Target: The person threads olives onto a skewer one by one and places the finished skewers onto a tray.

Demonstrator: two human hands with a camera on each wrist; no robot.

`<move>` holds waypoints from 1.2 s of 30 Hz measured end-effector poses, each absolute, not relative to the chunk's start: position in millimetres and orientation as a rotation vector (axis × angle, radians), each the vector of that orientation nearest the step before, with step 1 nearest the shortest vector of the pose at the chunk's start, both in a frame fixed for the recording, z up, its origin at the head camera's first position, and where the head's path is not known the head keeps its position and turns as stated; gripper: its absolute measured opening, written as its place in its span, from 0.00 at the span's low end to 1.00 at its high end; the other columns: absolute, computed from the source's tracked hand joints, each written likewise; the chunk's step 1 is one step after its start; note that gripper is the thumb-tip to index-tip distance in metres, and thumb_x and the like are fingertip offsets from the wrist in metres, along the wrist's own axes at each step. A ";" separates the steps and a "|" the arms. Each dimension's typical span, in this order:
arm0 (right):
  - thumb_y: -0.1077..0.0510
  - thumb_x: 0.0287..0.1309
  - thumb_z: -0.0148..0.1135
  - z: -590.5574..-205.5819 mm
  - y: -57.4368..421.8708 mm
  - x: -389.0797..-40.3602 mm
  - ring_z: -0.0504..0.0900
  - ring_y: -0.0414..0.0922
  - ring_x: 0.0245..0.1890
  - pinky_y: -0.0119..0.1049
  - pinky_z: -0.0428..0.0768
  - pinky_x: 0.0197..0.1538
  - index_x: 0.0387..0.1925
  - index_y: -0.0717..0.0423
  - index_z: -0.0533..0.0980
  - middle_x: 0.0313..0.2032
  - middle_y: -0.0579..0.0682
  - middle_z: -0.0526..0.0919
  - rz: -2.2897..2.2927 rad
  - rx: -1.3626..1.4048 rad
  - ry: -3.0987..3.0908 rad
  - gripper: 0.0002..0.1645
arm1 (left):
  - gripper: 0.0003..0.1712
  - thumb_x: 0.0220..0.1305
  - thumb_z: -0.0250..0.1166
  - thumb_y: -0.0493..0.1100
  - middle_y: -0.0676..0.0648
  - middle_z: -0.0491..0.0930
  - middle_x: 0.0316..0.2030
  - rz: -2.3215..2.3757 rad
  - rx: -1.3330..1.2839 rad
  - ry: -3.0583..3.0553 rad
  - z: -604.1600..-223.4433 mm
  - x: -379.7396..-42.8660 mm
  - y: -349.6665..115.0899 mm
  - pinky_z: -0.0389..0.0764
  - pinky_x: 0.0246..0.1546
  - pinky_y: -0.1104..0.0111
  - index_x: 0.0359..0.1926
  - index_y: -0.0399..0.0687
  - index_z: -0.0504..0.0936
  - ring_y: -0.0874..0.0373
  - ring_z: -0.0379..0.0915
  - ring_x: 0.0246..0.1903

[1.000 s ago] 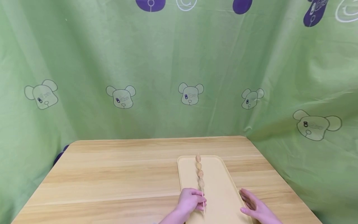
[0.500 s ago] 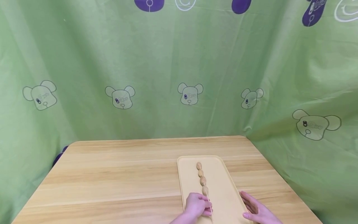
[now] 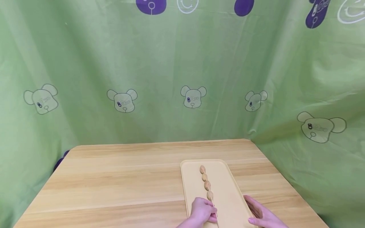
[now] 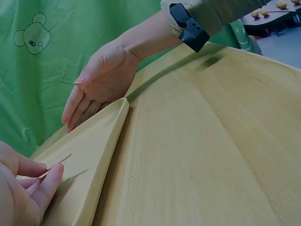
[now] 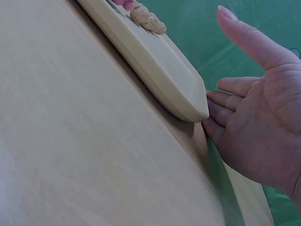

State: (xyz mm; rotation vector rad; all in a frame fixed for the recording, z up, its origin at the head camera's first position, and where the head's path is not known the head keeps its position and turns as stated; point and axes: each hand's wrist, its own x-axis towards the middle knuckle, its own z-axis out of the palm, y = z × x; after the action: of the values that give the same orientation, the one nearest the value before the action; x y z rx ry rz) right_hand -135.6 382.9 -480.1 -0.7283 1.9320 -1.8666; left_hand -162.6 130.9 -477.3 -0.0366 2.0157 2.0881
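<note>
A skewer of several rough brown balls (image 3: 207, 185) lies lengthwise over the pale yellow tray (image 3: 228, 190). My left hand (image 3: 201, 209) pinches its thin stick between thumb and fingers, low over the tray. In the left wrist view the bare stick end (image 4: 66, 157) juts past the fingertips, above its shadow. My right hand (image 3: 265, 217) is at the tray's right edge, palm toward it, with straight fingers and the thumb apart. In the right wrist view its fingers (image 5: 225, 101) are by the tray corner; whether they touch it I cannot tell.
The tray sits on the right part of a wooden table (image 3: 114, 183). Green patterned curtain (image 3: 159, 63) hangs behind and at both sides. Beyond the table, a dark surface with several round balls (image 4: 281, 4) shows at the left wrist view's upper right.
My left hand has brought the skewer toward me and slightly right, so that its far tip now lies inside the tray's outline. My right hand has hardly moved.
</note>
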 end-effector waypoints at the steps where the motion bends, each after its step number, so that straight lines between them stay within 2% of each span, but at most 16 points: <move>1: 0.70 0.62 0.47 -479.9 382.7 -135.3 0.54 0.24 0.61 0.18 0.56 0.58 0.59 0.83 0.24 0.68 0.65 0.43 -1.862 -0.716 1.936 0.46 | 0.04 0.47 0.63 0.22 0.43 0.77 0.15 2.085 -0.037 2.023 -477.1 -162.7 130.9 0.80 0.18 0.68 0.24 0.31 0.77 0.55 0.77 0.14; 2: 0.70 0.62 0.47 -479.7 382.6 -135.1 0.54 0.24 0.61 0.19 0.56 0.58 0.59 0.83 0.24 0.67 0.68 0.42 -1.858 -0.708 1.941 0.46 | 0.04 0.47 0.63 0.22 0.43 0.77 0.14 2.081 -0.037 2.029 -476.8 -162.7 130.7 0.80 0.18 0.68 0.24 0.31 0.77 0.54 0.78 0.14; 5: 0.69 0.62 0.47 -479.5 382.7 -135.4 0.54 0.23 0.61 0.18 0.55 0.58 0.59 0.83 0.24 0.69 0.56 0.48 -1.853 -0.695 1.928 0.47 | 0.04 0.47 0.63 0.22 0.43 0.77 0.14 2.074 -0.031 2.037 -475.7 -162.4 129.7 0.80 0.18 0.68 0.23 0.31 0.77 0.53 0.78 0.15; 7: 0.69 0.62 0.48 -479.4 383.5 -135.7 0.53 0.23 0.61 0.18 0.54 0.58 0.59 0.82 0.23 0.65 0.37 0.54 -1.852 -0.681 1.914 0.47 | 0.04 0.47 0.63 0.22 0.43 0.77 0.14 2.062 -0.031 2.038 -475.3 -162.2 128.6 0.80 0.18 0.68 0.23 0.31 0.77 0.53 0.78 0.15; 9: 0.69 0.61 0.48 -480.1 384.6 -136.1 0.53 0.23 0.61 0.18 0.54 0.58 0.59 0.82 0.22 0.63 0.29 0.55 -1.855 -0.695 1.898 0.48 | 0.04 0.47 0.63 0.22 0.43 0.77 0.14 2.046 -0.030 2.033 -475.2 -162.1 127.4 0.80 0.18 0.68 0.24 0.31 0.77 0.53 0.78 0.15; 14: 0.71 0.61 0.47 -480.5 385.6 -136.7 0.52 0.23 0.61 0.17 0.53 0.58 0.57 0.84 0.22 0.63 0.26 0.57 -1.856 -0.779 1.899 0.46 | 0.05 0.47 0.62 0.22 0.43 0.77 0.16 2.014 -0.025 2.017 -474.4 -161.7 125.1 0.80 0.20 0.69 0.26 0.30 0.77 0.53 0.79 0.17; 15: 0.71 0.61 0.47 -479.9 385.3 -136.9 0.52 0.23 0.61 0.17 0.52 0.58 0.57 0.84 0.22 0.62 0.23 0.58 -1.852 -0.777 1.898 0.46 | 0.05 0.47 0.62 0.22 0.43 0.77 0.16 2.011 -0.025 2.016 -474.0 -161.5 124.7 0.80 0.20 0.69 0.27 0.29 0.77 0.53 0.79 0.17; 19: 0.70 0.62 0.46 -477.7 385.3 -137.4 0.52 0.23 0.61 0.17 0.52 0.58 0.58 0.83 0.23 0.61 0.23 0.57 -1.831 -0.751 1.907 0.45 | 0.05 0.47 0.62 0.22 0.42 0.78 0.17 1.997 -0.024 2.018 -471.1 -160.9 122.3 0.80 0.20 0.69 0.28 0.28 0.77 0.54 0.79 0.17; 21: 0.70 0.63 0.46 -476.3 385.5 -137.3 0.53 0.22 0.61 0.17 0.53 0.58 0.59 0.84 0.24 0.68 0.39 0.53 -1.806 -0.725 1.951 0.45 | 0.05 0.48 0.62 0.22 0.42 0.78 0.18 1.989 -0.014 2.019 -469.4 -160.6 120.5 0.80 0.21 0.69 0.29 0.28 0.77 0.54 0.79 0.17; 23: 0.69 0.63 0.47 -474.1 385.4 -136.6 0.53 0.22 0.60 0.17 0.53 0.58 0.59 0.83 0.25 0.69 0.59 0.44 -1.775 -0.682 1.992 0.45 | 0.06 0.48 0.62 0.23 0.42 0.78 0.18 1.987 0.003 2.016 -468.3 -160.2 118.0 0.80 0.21 0.69 0.30 0.28 0.77 0.55 0.79 0.18; 25: 0.67 0.64 0.47 -471.4 384.9 -136.0 0.54 0.21 0.59 0.17 0.54 0.57 0.60 0.83 0.26 0.65 0.75 0.32 -1.750 -0.642 2.017 0.45 | 0.07 0.48 0.63 0.23 0.43 0.78 0.19 1.992 0.024 2.010 -468.1 -160.2 115.0 0.81 0.21 0.68 0.32 0.27 0.76 0.56 0.78 0.18; 26: 0.67 0.64 0.47 -470.0 384.6 -135.8 0.54 0.20 0.59 0.17 0.54 0.57 0.60 0.83 0.26 0.61 0.79 0.27 -1.737 -0.634 2.030 0.45 | 0.08 0.48 0.63 0.24 0.43 0.78 0.19 1.997 0.036 2.005 -468.2 -160.4 113.3 0.81 0.21 0.67 0.33 0.27 0.76 0.56 0.78 0.18; 28: 0.66 0.65 0.46 -467.8 384.9 -135.9 0.53 0.20 0.59 0.16 0.54 0.57 0.61 0.82 0.26 0.67 0.70 0.34 -1.726 -0.627 2.020 0.45 | 0.10 0.48 0.63 0.25 0.44 0.78 0.20 1.997 0.054 2.003 -468.3 -160.7 109.4 0.81 0.22 0.67 0.35 0.27 0.76 0.57 0.78 0.19; 30: 0.67 0.65 0.45 -466.3 385.2 -136.2 0.53 0.19 0.59 0.16 0.53 0.57 0.61 0.81 0.25 0.70 0.52 0.45 -1.726 -0.652 2.001 0.44 | 0.12 0.48 0.65 0.26 0.46 0.78 0.21 1.978 0.076 2.025 -468.1 -161.2 104.7 0.81 0.21 0.67 0.36 0.28 0.76 0.57 0.77 0.20; 33: 0.69 0.65 0.43 -465.2 385.9 -136.8 0.52 0.20 0.60 0.15 0.52 0.58 0.60 0.81 0.23 0.62 0.23 0.54 -1.746 -0.705 1.957 0.43 | 0.12 0.48 0.66 0.30 0.48 0.78 0.23 1.924 0.116 2.070 -465.9 -161.6 95.6 0.79 0.20 0.68 0.37 0.32 0.77 0.58 0.77 0.22; 36: 0.70 0.64 0.43 -464.4 385.3 -137.0 0.51 0.20 0.60 0.15 0.51 0.58 0.59 0.82 0.23 0.60 0.19 0.56 -1.760 -0.733 1.924 0.43 | 0.12 0.48 0.67 0.32 0.49 0.78 0.24 1.889 0.157 2.097 -462.3 -161.8 85.3 0.78 0.18 0.69 0.36 0.34 0.78 0.58 0.78 0.23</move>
State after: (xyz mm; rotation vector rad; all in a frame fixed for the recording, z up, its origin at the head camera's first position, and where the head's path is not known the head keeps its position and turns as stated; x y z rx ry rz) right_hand -137.0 385.3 -464.4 -0.7326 1.9242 -1.7604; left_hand -161.8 85.3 -462.3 0.1570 2.0966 1.8885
